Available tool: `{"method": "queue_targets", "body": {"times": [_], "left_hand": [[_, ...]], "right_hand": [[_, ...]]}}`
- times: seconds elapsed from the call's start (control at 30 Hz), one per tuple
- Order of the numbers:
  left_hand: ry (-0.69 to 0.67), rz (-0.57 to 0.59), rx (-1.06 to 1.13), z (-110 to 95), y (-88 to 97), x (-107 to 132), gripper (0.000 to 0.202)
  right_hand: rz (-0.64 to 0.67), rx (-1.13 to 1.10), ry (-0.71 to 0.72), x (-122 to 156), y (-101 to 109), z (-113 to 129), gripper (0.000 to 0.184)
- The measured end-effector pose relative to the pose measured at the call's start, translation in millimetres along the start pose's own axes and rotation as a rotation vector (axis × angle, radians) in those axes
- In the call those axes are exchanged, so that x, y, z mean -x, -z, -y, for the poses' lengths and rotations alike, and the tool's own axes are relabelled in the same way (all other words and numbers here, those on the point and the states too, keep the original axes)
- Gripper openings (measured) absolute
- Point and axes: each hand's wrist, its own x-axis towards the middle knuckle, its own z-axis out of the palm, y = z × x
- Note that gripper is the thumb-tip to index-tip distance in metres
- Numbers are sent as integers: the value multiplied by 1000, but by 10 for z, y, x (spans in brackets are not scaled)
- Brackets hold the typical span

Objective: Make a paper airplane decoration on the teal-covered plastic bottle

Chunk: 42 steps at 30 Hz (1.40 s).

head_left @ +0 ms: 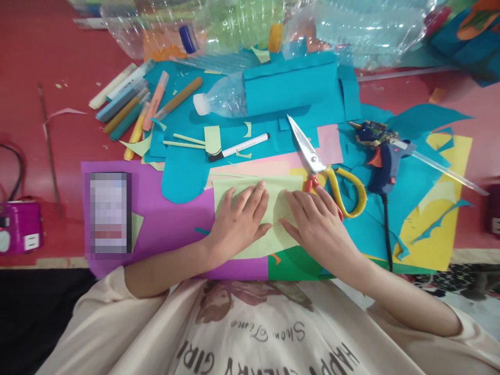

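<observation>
A pale green sheet of paper (pixel 273 229) lies in front of me on purple and green paper. My left hand (pixel 240 219) rests flat on its left half, fingers spread. On its right side lies my right hand (pixel 316 213), palm down, fingers stretched out beside the scissors. The scissors (pixel 312 159) have open-looking yellow and red handles, and their blades point away from me. Beyond the sheet are a white marker (pixel 246 146) and a small pale green paper piece (pixel 213 139). A clear bottle (pixel 226 96) wrapped in blue paper lies further back.
A hot glue gun (pixel 385 166) with a clear glue stick lies right, its cord running toward me. Several markers (pixel 128 101) lie at the left back. A phone (pixel 109 212) rests on purple paper (pixel 156 224). Large plastic bottles (pixel 359 31) line the back.
</observation>
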Motion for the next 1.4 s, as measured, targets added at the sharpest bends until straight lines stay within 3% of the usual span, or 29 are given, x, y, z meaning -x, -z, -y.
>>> {"method": "queue_targets", "body": {"times": [0.33,0.87,1.2,1.4], "left_hand": [[0,14,-12,22,39,-26,53],[45,-13,73,83,54,-33,53],[144,7,43,78,66,22,55],[187,-22,45,98,55,113,51]], "right_hand": [[99,138,57,-238,-73,-58,39],[191,96,104,-371,-81,-87,53],[160,114,77,-411,-65,-75,43],[36,183,109,-341,-13,-232,36]]}}
